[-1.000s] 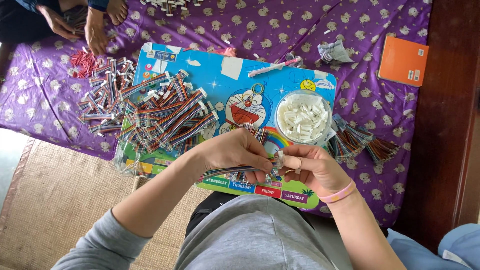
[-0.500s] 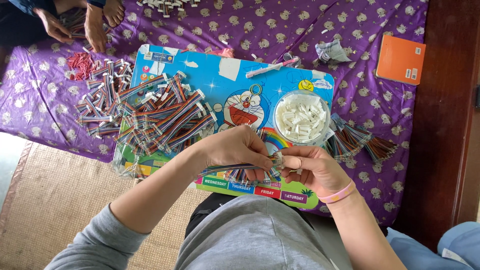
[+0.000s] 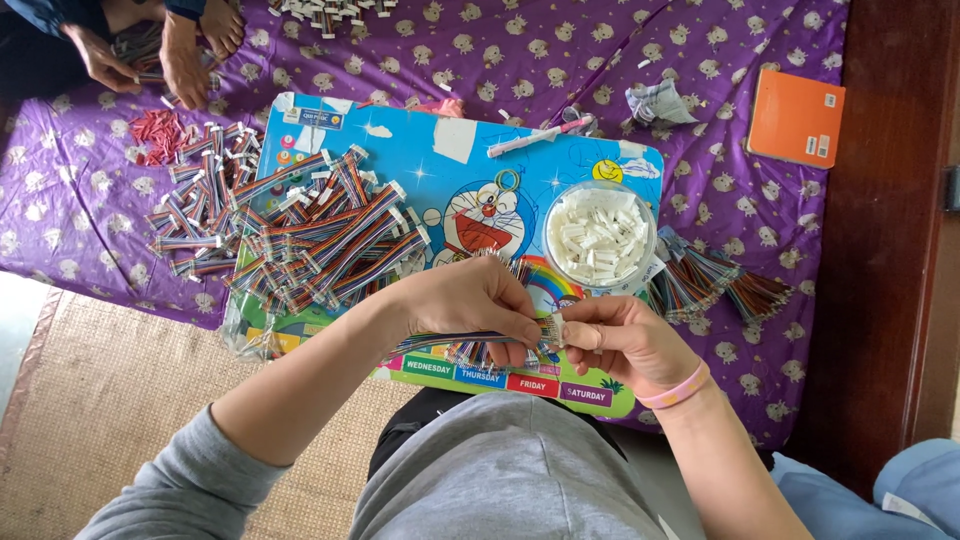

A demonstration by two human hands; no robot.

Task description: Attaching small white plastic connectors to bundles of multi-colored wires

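Both hands (image 3: 480, 305) (image 3: 620, 340) pinch ribbon cable (image 3: 450, 340); connector end hidden by fingers (image 3: 585, 335).

left hand (image 3: 470, 300) pinches ribbon cable (image 3: 455, 340) | right hand (image 3: 620, 340) at connector end (image 3: 553, 330)

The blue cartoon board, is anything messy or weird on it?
Yes. The rainbow wire bundles lie in a jumbled heap spilling off the blue cartoon board onto the purple cloth. A crumpled wrapper lies there too. The white connectors stay in their bowl.
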